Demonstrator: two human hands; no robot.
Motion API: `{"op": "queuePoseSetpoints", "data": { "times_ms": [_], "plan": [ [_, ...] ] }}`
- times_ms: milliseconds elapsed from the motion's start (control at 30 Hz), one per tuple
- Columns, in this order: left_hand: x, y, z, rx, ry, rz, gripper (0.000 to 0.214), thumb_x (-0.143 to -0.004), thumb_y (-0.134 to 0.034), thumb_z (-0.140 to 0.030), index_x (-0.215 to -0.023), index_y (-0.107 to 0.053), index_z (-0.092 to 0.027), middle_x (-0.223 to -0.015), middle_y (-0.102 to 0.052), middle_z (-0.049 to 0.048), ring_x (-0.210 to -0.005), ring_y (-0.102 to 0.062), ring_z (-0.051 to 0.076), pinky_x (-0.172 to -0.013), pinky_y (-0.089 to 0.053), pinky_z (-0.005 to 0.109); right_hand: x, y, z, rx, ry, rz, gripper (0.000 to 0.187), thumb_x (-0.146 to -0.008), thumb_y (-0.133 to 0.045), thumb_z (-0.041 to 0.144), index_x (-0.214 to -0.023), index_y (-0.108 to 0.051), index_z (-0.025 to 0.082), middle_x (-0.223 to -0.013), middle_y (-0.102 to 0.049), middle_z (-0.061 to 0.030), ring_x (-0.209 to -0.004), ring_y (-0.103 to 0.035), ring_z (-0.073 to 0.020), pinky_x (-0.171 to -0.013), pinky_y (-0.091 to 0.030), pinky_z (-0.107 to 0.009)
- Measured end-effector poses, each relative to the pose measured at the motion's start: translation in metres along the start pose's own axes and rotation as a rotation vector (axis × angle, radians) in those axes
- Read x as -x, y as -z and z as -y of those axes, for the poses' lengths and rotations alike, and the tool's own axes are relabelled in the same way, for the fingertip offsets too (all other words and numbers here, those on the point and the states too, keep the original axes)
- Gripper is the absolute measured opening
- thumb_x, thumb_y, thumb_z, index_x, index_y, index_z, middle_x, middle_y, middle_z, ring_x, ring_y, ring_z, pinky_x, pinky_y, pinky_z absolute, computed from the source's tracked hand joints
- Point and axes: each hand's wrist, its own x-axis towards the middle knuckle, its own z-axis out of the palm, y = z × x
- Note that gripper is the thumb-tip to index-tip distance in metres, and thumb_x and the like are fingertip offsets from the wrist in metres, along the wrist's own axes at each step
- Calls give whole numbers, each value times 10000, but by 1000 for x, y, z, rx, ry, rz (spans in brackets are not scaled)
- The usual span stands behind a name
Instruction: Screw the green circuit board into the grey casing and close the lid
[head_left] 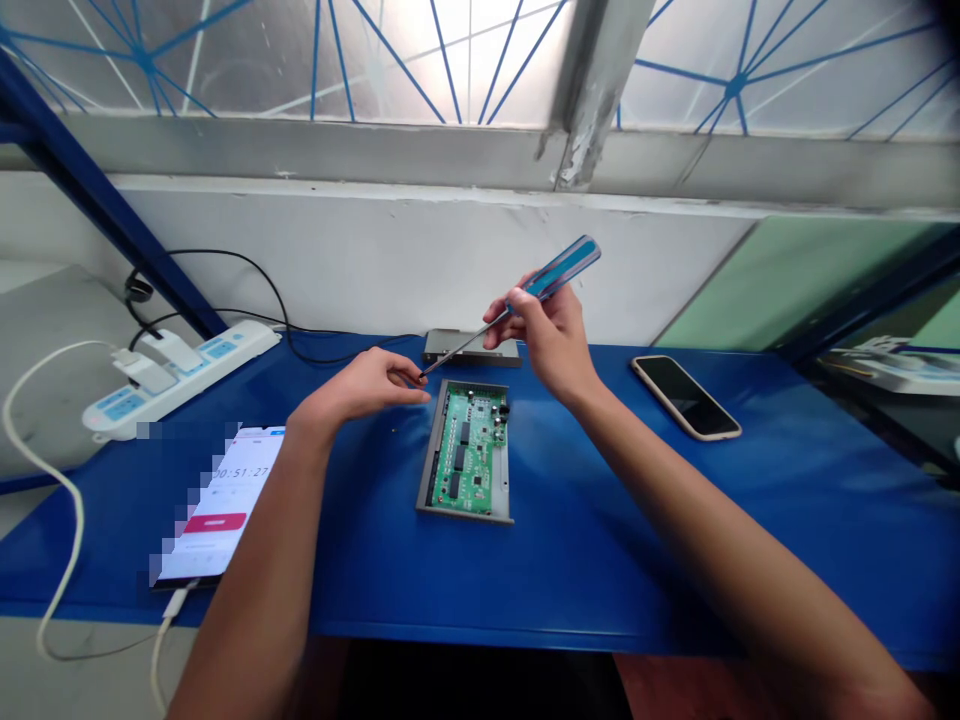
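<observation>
A screwdriver (pixel 562 268) with a blue handle and a long thin shank is gripped in my right hand (pixel 551 335), tilted so its tip points down and left. At that tip, my left hand (pixel 371 385) brings its fingertips together. Something small and dark sits between them, too small to name. Just right of the left fingertips lies a green circuit board (pixel 472 450) with black chips, set in a grey metal housing (pixel 429 470). Behind it rests a flat grey metal cover (pixel 472 347), partly hidden by the shank and my right fingers.
On the blue table (pixel 600 580), a phone (pixel 686 397) lies at right. A lit phone (pixel 225 500) showing a timer is at left, partly behind my forearm. A white power strip (pixel 225 345) with plugs and cables stands at the back left against the wall.
</observation>
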Motion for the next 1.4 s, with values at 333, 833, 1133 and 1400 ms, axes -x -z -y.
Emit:
{"op": "queuePoseSetpoints", "data": {
  "times_ms": [333,833,1133,1400],
  "plan": [
    [-8,-13,-4,-151,-98,-158,204,-797,-710,-369,-841,-784,-184,-780,-782,54,-758,-733,215,-717,-567,311,-1,5,6,26,7,-23,305,-867,-624,494,-933,-416,283,-780,-649,19,-544,-643,-138,-593,-560,-352],
    [-11,-24,-12,-368,-139,-212,175,-773,-641,-306,-781,-774,-193,-734,-767,52,-716,-712,213,-678,-543,300,2,6,7,78,76,12,254,-954,-608,453,-1118,-510,287,-794,-658,19,-541,-627,-128,-568,-552,-326],
    [-7,-26,-20,-449,-111,-237,163,-768,-646,-296,-801,-785,-217,-754,-776,33,-740,-721,217,-650,-513,291,4,6,10,226,71,1,320,-1008,-543,474,-1270,-487,299,-843,-660,-4,-583,-635,-131,-607,-568,-321],
    [-5,-31,-30,-533,-157,-252,168,-815,-670,-304,-847,-810,-216,-754,-782,33,-759,-729,225,-667,-512,302,2,9,14,376,81,21,485,-990,-479,647,-1339,-458,311,-903,-680,-35,-643,-682,-155,-621,-561,-314]
  ]
}}
